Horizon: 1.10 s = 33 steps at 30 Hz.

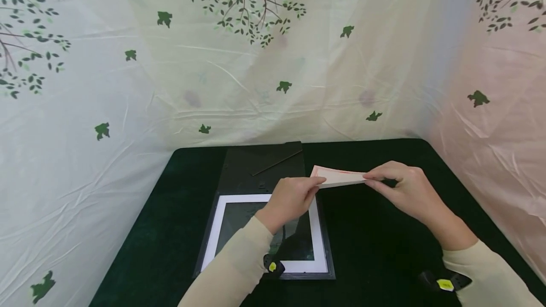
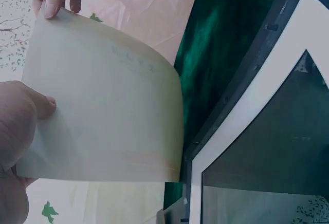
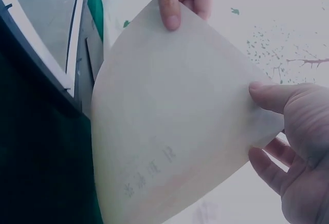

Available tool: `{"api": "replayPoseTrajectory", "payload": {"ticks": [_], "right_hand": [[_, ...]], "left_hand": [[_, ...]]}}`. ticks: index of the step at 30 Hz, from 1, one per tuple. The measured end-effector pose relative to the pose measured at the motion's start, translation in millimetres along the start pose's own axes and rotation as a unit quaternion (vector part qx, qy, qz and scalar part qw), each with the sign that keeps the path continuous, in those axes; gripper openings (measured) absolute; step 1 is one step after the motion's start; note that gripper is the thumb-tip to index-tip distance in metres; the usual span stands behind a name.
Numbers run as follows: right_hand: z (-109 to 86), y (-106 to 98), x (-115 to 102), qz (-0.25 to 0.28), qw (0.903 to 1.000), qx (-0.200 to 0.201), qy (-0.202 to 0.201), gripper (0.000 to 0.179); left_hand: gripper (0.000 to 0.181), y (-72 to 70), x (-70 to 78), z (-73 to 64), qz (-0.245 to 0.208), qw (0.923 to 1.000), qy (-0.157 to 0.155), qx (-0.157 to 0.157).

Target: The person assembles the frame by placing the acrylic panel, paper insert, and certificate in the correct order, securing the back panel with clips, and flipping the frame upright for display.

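From my remote post, I watch a left hand [image 1: 292, 199] and right hand [image 1: 407, 188], thumbs and fingers pinching a paper sheet [image 1: 340, 177] above the dark table [image 1: 384, 245], near the picture frame [image 1: 319, 241]; it spans left to right, bowed, nearly edge-on to the head camera.

You're in a fabric-walled booth, looks like a recording setup. Creased cloth [image 1: 256, 108] hangs behind the counter [image 1: 384, 259] and down both sides: whitish left, cream behind, pinkish right. It's printed with leafy branches [image 1: 256, 4] and green bird-like motifs [image 1: 164, 19]. Counter has a dark green, velvety top, rounded far corners. You've got black wrist cameras [image 1: 445, 284] at your sleeves [image 1: 230, 269], which fits. Can't tell what room sits behind the cloth.
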State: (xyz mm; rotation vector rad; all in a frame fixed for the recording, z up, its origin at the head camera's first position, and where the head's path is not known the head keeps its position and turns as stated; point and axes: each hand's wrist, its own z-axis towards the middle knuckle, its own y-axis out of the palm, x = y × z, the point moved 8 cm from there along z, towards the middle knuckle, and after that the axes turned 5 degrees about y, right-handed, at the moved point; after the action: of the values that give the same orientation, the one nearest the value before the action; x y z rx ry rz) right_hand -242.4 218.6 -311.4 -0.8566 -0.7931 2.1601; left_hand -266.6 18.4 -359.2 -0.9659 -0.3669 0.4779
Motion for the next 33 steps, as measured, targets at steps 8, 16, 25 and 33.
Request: {"api": "replayPoseTrajectory", "payload": {"ticks": [8,16,25,33], "right_hand": [[6.5,8.2,-9.9,0.018,0.9997,-0.014,0.010,0.031],[7.3,9.3,-2.5,0.026,0.9981,-0.006,0.055,0.039],[2.4,17.2,22.2,0.044,0.9951,-0.009,0.088,0.030],[-2.2,21.0,37.9,0.043,0.9923,-0.012,0.115,0.025]], "left_hand": [[0.023,-10.0,-3.0,-2.4,0.008,0.9998,-0.015,0.005],[0.022,-20.1,-22.4,-13.5,-0.028,0.9970,-0.047,0.055],[0.021,-44.7,-39.7,-25.3,-0.065,0.9877,-0.041,0.136],[0.015,-60.8,-58.8,-37.0,-0.100,0.9720,-0.071,0.200]]}}
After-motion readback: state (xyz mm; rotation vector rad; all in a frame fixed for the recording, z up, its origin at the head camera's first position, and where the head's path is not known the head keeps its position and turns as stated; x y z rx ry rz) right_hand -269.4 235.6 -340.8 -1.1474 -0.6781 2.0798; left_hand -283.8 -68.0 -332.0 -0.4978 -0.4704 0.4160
